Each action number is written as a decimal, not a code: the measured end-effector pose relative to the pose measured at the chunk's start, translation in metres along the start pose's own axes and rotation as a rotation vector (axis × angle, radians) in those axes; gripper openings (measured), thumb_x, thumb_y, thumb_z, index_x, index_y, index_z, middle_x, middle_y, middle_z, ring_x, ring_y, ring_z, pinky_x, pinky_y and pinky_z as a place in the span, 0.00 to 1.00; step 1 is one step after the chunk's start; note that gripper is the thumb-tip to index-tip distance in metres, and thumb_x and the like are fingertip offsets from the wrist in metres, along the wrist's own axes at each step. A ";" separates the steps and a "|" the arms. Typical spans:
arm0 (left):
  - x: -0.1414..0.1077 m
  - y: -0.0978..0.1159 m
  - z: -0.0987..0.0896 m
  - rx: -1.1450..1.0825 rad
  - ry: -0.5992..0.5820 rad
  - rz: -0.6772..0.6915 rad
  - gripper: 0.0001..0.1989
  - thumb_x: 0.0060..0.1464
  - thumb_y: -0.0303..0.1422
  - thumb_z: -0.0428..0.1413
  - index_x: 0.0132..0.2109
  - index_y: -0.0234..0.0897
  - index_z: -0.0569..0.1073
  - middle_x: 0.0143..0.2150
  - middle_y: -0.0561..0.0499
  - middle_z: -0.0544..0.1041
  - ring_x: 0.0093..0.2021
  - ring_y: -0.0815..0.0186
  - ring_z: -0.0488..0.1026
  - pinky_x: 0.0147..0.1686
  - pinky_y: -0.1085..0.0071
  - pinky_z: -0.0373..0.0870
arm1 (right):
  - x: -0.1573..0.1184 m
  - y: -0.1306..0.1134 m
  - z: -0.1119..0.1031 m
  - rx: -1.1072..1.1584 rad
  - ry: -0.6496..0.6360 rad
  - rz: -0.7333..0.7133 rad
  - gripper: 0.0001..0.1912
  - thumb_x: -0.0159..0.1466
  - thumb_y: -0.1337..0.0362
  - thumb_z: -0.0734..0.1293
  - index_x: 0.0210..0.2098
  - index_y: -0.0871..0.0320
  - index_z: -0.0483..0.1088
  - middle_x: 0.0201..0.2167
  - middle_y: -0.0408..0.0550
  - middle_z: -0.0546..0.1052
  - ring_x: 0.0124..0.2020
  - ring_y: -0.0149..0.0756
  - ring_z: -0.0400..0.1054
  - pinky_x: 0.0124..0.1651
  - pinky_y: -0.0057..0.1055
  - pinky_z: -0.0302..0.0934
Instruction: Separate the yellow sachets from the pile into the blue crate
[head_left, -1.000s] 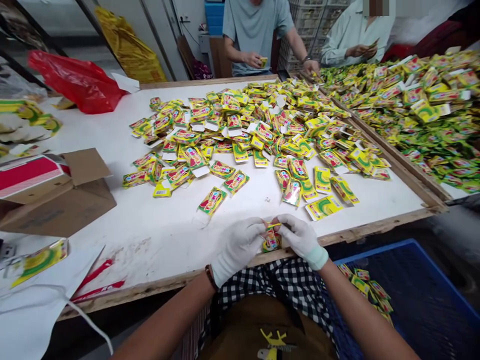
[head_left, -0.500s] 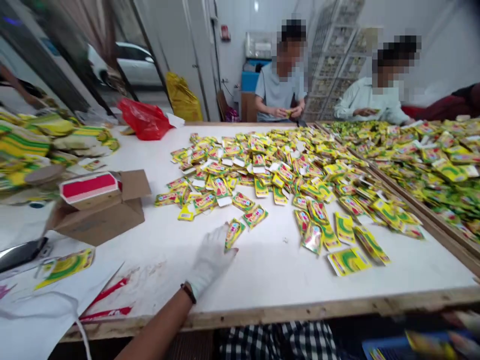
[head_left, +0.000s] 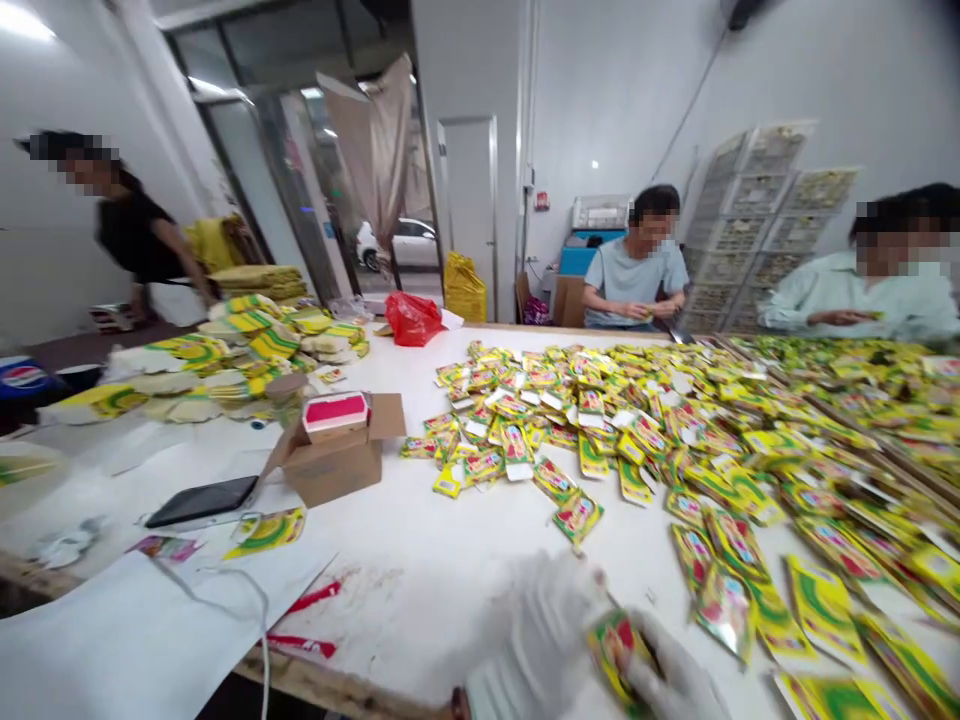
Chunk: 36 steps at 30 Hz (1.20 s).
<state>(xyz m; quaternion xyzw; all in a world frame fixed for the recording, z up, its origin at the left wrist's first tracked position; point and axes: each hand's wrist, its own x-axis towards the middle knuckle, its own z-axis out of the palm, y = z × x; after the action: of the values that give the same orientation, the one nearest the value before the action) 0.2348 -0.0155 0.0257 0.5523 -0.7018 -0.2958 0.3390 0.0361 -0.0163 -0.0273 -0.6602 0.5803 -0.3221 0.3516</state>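
Note:
At the lower middle, my right hand (head_left: 679, 668), in a white glove with its fingers closed, grips a small yellow, green and red packet (head_left: 616, 655). Just left of it is my left hand (head_left: 546, 618), also in a pale glove and close to the packet. Motion smears its fingers, so whether they touch the packet cannot be made out. Beyond both hands lies a wide heap of similar packets (head_left: 517, 445). Two of these, one a separate packet (head_left: 577, 516), lie at the heap's near edge.
An open cardboard box (head_left: 334, 470) stands left of the heap, near a black phone (head_left: 202, 500) and a white sheet (head_left: 150, 640). Stacked yellow-green cards (head_left: 255, 345) and a red plastic bag (head_left: 412, 320) are farther back. Two people sit across the table; another leans in at far left.
The view has swung left and up. The packet that was at my left hand now appears in my right hand, which has come into view beside the left.

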 end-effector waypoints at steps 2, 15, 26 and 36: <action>0.001 -0.003 0.006 -0.129 -0.011 -0.102 0.22 0.53 0.34 0.57 0.55 0.40 0.64 0.56 0.35 0.68 0.52 0.52 0.71 0.49 0.53 0.71 | -0.005 -0.003 0.001 0.110 -0.015 0.110 0.21 0.59 0.47 0.60 0.46 0.51 0.71 0.47 0.52 0.77 0.50 0.51 0.71 0.53 0.46 0.67; 0.003 -0.007 0.048 -0.562 -0.259 -0.166 0.18 0.52 0.30 0.56 0.51 0.37 0.66 0.45 0.45 0.76 0.43 0.63 0.76 0.45 0.62 0.75 | -0.041 -0.004 -0.019 0.343 0.090 0.122 0.20 0.60 0.64 0.64 0.52 0.53 0.63 0.37 0.46 0.76 0.36 0.37 0.72 0.42 0.35 0.69; 0.023 -0.002 0.029 -0.576 -0.350 -0.170 0.08 0.54 0.34 0.56 0.41 0.39 0.68 0.35 0.54 0.73 0.37 0.67 0.72 0.39 0.70 0.73 | -0.019 -0.008 -0.017 0.390 0.093 0.059 0.14 0.62 0.62 0.63 0.48 0.55 0.67 0.33 0.44 0.75 0.34 0.34 0.70 0.38 0.31 0.66; 0.014 -0.005 0.026 -0.519 -0.276 -0.145 0.10 0.54 0.39 0.56 0.36 0.36 0.74 0.35 0.50 0.76 0.38 0.65 0.72 0.41 0.69 0.71 | -0.022 -0.024 -0.026 0.187 0.106 -0.093 0.09 0.64 0.62 0.62 0.36 0.56 0.73 0.34 0.47 0.77 0.36 0.35 0.71 0.40 0.31 0.65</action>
<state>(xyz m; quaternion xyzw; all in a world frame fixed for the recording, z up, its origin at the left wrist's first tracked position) 0.2145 -0.0287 0.0085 0.4506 -0.6008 -0.5610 0.3483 0.0244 0.0055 0.0069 -0.6330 0.5342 -0.4251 0.3651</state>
